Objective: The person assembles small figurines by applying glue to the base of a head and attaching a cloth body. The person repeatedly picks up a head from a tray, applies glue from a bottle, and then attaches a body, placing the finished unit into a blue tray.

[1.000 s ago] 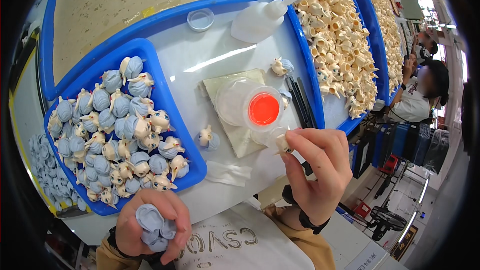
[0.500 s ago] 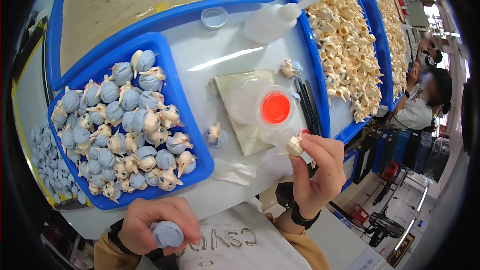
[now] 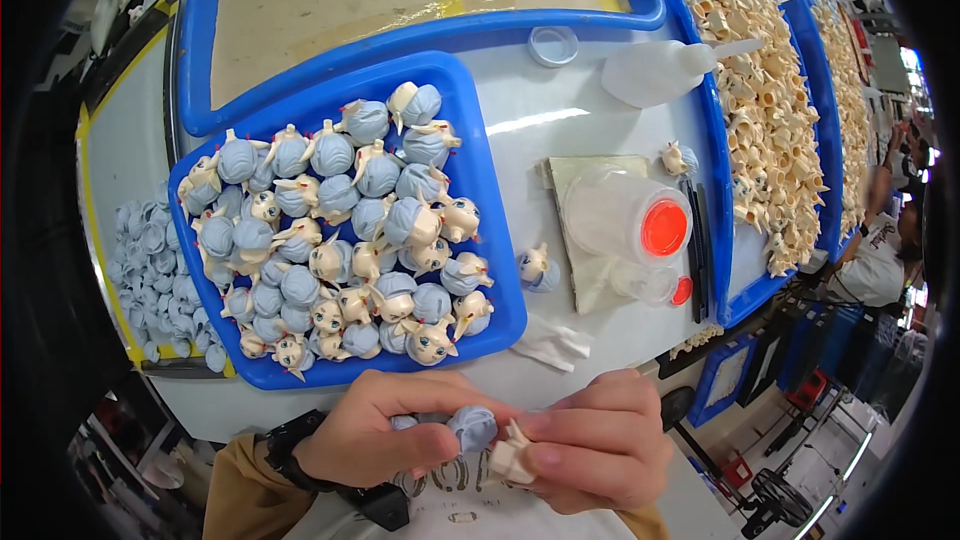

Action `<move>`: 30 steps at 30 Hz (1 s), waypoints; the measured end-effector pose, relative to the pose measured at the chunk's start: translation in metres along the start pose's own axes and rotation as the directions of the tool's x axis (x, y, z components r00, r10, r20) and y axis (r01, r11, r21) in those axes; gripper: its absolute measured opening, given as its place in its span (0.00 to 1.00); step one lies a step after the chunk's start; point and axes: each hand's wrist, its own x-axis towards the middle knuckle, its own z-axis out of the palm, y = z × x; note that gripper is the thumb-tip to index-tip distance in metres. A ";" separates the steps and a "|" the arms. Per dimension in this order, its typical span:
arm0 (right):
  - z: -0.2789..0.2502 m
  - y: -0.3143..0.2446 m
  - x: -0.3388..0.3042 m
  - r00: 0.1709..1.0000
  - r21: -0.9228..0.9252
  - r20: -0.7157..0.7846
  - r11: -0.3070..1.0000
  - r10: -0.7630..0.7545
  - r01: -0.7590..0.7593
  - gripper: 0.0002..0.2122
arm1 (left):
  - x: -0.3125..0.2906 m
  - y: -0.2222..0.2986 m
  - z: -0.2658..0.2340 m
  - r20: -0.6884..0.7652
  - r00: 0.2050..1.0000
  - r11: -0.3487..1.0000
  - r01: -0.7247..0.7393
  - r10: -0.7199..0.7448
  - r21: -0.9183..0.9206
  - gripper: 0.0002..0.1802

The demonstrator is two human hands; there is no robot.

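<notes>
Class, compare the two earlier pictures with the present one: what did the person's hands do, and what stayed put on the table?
The right hand, holding a small cream piece, came down and leftward from beside the red-capped cup to meet the left hand. The left hand kept its grip on a blue hair part; the two pieces now touch between both hands. The blue tray of assembled heads, the squeeze bottle and the lone head stayed as they were.

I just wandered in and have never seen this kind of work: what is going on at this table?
A person is pressing a small cream toy face piece, held in the right hand, against a rounded blue-grey hair piece gripped by the left hand, low at the table's near edge. Just beyond, a blue plastic tray holds many joined blue-and-cream doll heads. To the right stand a clear jar with an orange lid and a tray of cream face pieces.
</notes>
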 end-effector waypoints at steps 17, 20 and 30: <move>0.004 -0.014 0.011 0.990 -0.416 0.136 0.904 -0.041 0.095 0.14 | 0.000 0.003 0.002 0.156 0.971 0.981 0.167 -0.181 0.099 0.21; 0.009 -0.007 0.000 0.992 -0.428 0.039 0.895 -0.124 0.129 0.14 | 0.004 -0.003 0.002 0.166 0.983 0.992 0.059 -0.077 0.115 0.28; -0.006 -0.024 0.009 0.981 -0.314 0.111 0.931 -0.156 0.184 0.13 | 0.008 0.003 0.002 0.206 0.974 0.970 0.046 -0.097 0.239 0.16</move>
